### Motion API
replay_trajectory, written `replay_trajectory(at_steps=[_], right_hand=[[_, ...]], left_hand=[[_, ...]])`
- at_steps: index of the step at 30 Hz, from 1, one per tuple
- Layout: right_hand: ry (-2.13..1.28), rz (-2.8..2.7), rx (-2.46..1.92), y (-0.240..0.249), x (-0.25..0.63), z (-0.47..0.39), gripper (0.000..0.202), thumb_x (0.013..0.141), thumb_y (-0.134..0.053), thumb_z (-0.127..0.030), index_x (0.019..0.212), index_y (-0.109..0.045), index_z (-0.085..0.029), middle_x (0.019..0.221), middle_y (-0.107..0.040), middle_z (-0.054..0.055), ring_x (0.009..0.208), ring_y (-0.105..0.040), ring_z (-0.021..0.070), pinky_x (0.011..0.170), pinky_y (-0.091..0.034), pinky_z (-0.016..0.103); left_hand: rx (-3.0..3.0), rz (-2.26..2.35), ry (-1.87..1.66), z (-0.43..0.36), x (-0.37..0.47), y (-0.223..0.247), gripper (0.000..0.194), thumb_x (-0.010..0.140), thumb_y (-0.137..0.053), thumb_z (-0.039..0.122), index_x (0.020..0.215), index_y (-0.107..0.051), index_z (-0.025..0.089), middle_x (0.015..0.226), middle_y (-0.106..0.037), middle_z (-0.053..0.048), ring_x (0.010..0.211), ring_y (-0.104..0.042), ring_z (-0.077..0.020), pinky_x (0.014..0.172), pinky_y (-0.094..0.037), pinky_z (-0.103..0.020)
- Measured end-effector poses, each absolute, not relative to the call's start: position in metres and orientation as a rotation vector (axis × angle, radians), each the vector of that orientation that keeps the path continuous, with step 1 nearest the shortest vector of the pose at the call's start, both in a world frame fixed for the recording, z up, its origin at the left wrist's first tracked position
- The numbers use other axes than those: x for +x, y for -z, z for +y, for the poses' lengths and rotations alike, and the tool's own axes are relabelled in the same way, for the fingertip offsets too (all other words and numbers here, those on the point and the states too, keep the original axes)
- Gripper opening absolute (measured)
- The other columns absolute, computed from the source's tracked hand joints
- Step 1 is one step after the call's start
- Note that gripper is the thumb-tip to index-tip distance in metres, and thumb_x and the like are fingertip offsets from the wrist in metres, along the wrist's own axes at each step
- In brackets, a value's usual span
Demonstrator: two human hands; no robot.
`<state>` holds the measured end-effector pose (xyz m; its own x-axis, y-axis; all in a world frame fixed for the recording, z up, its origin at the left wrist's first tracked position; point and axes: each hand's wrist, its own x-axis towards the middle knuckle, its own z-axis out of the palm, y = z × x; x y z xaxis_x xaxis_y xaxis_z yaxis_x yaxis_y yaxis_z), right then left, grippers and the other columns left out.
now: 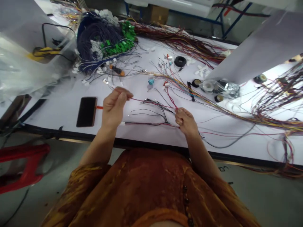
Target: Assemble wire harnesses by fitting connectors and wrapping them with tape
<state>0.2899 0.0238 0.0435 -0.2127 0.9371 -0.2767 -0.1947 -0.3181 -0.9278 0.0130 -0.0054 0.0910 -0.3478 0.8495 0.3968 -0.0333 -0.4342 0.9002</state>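
My left hand (115, 105) is closed in a pinch on the end of a thin red wire (151, 102). That wire runs to the right toward my right hand (186, 119), which is closed round a few red wires. A red wire pair (170, 98) rises from the right fist to a small white connector (166, 84). Black wires (163, 113) branch over the table between my hands. Below them lies a red and black cable (146, 123) with a white connector (122, 123) at its left end. How the wires sit inside my right fist is hidden.
A phone (86, 112) lies left of my left hand. Behind are a screwdriver (117, 70), a blue connector (151, 81), black tape (180, 61) and a bundle with green connectors (120, 44). A long wire harness (213, 105) crosses the right side. A red stool (30, 164) stands at lower left.
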Motion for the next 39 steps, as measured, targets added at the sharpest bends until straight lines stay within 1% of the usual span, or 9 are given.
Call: replay_trajectory(at_steps=[5,11,15,17,19,21,27,35,39], right_hand=[[-1.704,-0.856,-1.075,-0.05,0.29,0.026,0.047,0.069,-0.081,-0.054,0.078,-0.047,-0.023,0.062,-0.033,-0.009,0.048,-0.021,0.0051,0.043,-0.017,0.022],[-1.687,-0.889,-0.999,-0.051,0.297,0.023,0.044,0.074,-0.08,-0.051,0.084,-0.046,-0.024,0.063,-0.044,-0.008,0.047,-0.027,0.0047,0.044,-0.019,0.02],[-1.582,-1.023,-1.003,-0.048,0.297,0.02,0.04,0.079,-0.076,-0.051,0.086,-0.046,-0.025,0.064,-0.044,-0.008,0.046,-0.026,0.0059,0.044,-0.019,0.022],[-1.538,-1.117,-1.025,-0.046,0.296,0.017,0.038,0.083,-0.072,-0.054,0.086,-0.047,-0.026,0.065,-0.043,-0.007,0.048,-0.027,0.0071,0.045,-0.021,0.023],[-1.511,-1.215,-1.044,-0.044,0.294,0.012,0.036,0.086,-0.068,-0.057,0.087,-0.049,-0.026,0.066,-0.044,-0.006,0.05,-0.029,0.0082,0.047,-0.024,0.024],[-1.502,-1.287,-1.052,-0.044,0.292,0.007,0.034,0.089,-0.066,-0.057,0.089,-0.052,-0.026,0.068,-0.046,-0.005,0.052,-0.033,0.009,0.049,-0.028,0.025],[-1.47,-1.394,-1.034,-0.044,0.29,-0.004,0.027,0.094,-0.063,-0.051,0.092,-0.054,-0.026,0.069,-0.049,-0.004,0.054,-0.038,0.0096,0.053,-0.032,0.026],[-1.342,-1.49,-1.105,-0.035,0.289,-0.007,0.018,0.099,-0.057,-0.041,0.091,-0.053,-0.025,0.069,-0.049,-0.004,0.059,-0.044,0.0102,0.056,-0.034,0.026],[-1.386,-1.425,-1.068,-0.032,0.289,-0.006,0.024,0.097,-0.06,-0.046,0.09,-0.052,-0.025,0.07,-0.048,-0.005,0.055,-0.04,0.009,0.053,-0.032,0.025]], left_hand=[[0.764,1.064,-1.84,-0.025,0.013,-0.056,0.027,0.083,-0.079,0.046,0.071,-0.071,0.023,0.076,-0.063,-0.001,0.063,-0.054,-0.0094,0.058,-0.048,-0.022],[0.561,1.118,-1.738,-0.029,0.008,-0.042,0.022,0.087,-0.075,0.043,0.078,-0.072,0.024,0.079,-0.068,0.0,0.067,-0.063,-0.0087,0.061,-0.055,-0.018],[0.63,1.052,-1.29,-0.031,0.035,-0.039,0.03,0.078,-0.082,0.045,0.094,-0.074,0.021,0.094,-0.073,-0.005,0.072,-0.07,-0.0129,0.061,-0.059,-0.023],[0.711,0.963,-0.998,-0.033,0.061,-0.041,0.039,0.073,-0.085,0.045,0.099,-0.073,0.018,0.09,-0.074,-0.006,0.066,-0.069,-0.0135,0.056,-0.057,-0.024],[0.735,0.892,-0.876,-0.033,0.089,-0.045,0.044,0.072,-0.086,0.047,0.101,-0.07,0.018,0.082,-0.072,-0.003,0.058,-0.065,-0.0114,0.049,-0.052,-0.023],[0.693,0.897,-0.924,-0.031,0.111,-0.048,0.045,0.071,-0.086,0.047,0.102,-0.068,0.019,0.074,-0.068,0.001,0.053,-0.06,-0.009,0.044,-0.046,-0.02],[0.617,0.977,-1.11,-0.02,0.133,-0.043,0.03,0.065,-0.087,0.037,0.078,-0.068,0.018,0.062,-0.059,0.004,0.052,-0.052,-0.0062,0.043,-0.04,-0.018],[0.625,0.998,-1.134,-0.022,0.134,-0.035,0.021,0.069,-0.082,0.031,0.082,-0.072,0.018,0.073,-0.068,0.0,0.061,-0.06,-0.0083,0.049,-0.046,-0.019],[0.719,0.908,-1.155,-0.023,0.127,-0.03,0.021,0.079,-0.076,0.035,0.09,-0.074,0.018,0.085,-0.071,-0.001,0.061,-0.061,-0.0073,0.049,-0.049,-0.019]])
